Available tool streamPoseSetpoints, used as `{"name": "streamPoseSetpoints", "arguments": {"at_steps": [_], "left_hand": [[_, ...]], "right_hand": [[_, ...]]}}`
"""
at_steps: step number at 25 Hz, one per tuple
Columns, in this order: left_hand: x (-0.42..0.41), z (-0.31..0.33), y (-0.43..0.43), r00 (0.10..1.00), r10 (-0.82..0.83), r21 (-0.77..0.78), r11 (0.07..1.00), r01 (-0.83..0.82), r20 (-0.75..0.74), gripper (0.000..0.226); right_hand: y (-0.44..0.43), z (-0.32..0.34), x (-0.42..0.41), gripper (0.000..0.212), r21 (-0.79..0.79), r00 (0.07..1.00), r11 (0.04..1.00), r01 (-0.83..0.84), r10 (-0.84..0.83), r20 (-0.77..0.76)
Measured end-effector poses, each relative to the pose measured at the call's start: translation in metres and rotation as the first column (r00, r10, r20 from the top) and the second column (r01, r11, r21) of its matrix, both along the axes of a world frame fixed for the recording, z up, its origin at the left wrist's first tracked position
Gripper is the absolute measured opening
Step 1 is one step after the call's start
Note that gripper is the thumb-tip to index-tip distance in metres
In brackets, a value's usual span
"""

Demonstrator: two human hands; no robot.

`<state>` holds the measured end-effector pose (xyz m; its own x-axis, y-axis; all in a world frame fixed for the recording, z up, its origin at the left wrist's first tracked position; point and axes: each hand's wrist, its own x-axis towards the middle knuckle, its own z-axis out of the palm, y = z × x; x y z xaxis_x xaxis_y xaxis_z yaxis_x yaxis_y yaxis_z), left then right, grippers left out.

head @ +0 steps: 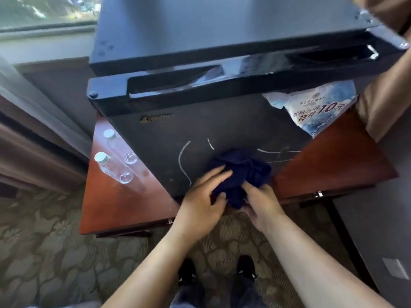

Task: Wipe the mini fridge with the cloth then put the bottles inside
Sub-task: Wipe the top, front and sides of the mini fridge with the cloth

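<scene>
A black mini fridge (pixel 182 134) stands on a reddish wooden table (pixel 124 203), its door shut and facing me, with white chalk-like marks on the door. A bunched dark blue cloth (pixel 242 172) is pressed against the lower door. My left hand (pixel 204 198) and my right hand (pixel 260 201) both grip the cloth from below. Two clear plastic bottles with white caps stand on the table left of the fridge: one nearer me (pixel 111 167), one behind it (pixel 117 145).
A white and blue printed plastic bag (pixel 320 107) hangs over the fridge door's upper right. A window and curtains are at the left. Patterned carpet and my shoes show below. A brown fabric shape is at the upper right.
</scene>
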<state>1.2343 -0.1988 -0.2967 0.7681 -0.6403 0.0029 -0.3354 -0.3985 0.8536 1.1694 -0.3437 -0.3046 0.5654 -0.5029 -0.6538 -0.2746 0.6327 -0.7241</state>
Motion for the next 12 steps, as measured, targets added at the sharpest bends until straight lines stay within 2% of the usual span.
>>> {"name": "streamPoseSetpoints", "arguments": {"at_steps": [1,2,3,4,6,7,9,12], "left_hand": [[-0.002,-0.001,0.003,0.979,0.134,-0.114,0.982,-0.152,-0.155,0.045],[-0.006,-0.001,0.001,0.916,0.271,-0.156,0.933,-0.325,-0.295,0.036],[-0.010,0.001,-0.002,0.815,0.367,-0.145,0.870,-0.471,-0.449,0.026],[-0.015,0.004,-0.011,0.677,0.403,-0.091,0.817,-0.570,-0.616,0.018],[-0.022,0.011,-0.033,0.341,0.245,-0.024,0.781,-0.624,-0.908,0.027],[-0.023,0.014,-0.046,0.244,0.150,-0.039,0.776,-0.630,-0.958,0.033],[-0.025,0.016,-0.077,0.246,0.065,-0.103,0.784,-0.612,-0.967,0.039],[-0.033,0.016,-0.128,0.300,0.102,-0.098,0.806,-0.584,-0.948,0.036]], "right_hand": [[-0.003,-0.002,-0.002,0.022,0.007,1.000,1.000,0.011,-0.011,0.018],[-0.005,-0.002,-0.005,0.021,0.019,0.999,1.000,0.023,-0.024,0.041],[-0.006,0.000,-0.008,0.021,0.028,0.997,0.999,0.039,-0.041,0.063],[-0.010,0.002,-0.013,0.021,0.027,0.994,0.998,0.057,-0.060,0.087],[-0.021,0.010,-0.017,0.021,-0.005,0.988,0.995,0.096,-0.095,0.124],[-0.030,0.014,-0.017,0.022,-0.019,0.984,0.992,0.121,-0.117,0.135],[-0.055,0.017,-0.016,0.028,-0.035,0.977,0.984,0.173,-0.167,0.136],[-0.094,0.012,-0.023,0.038,-0.049,0.963,0.968,0.245,-0.237,0.131]]}}
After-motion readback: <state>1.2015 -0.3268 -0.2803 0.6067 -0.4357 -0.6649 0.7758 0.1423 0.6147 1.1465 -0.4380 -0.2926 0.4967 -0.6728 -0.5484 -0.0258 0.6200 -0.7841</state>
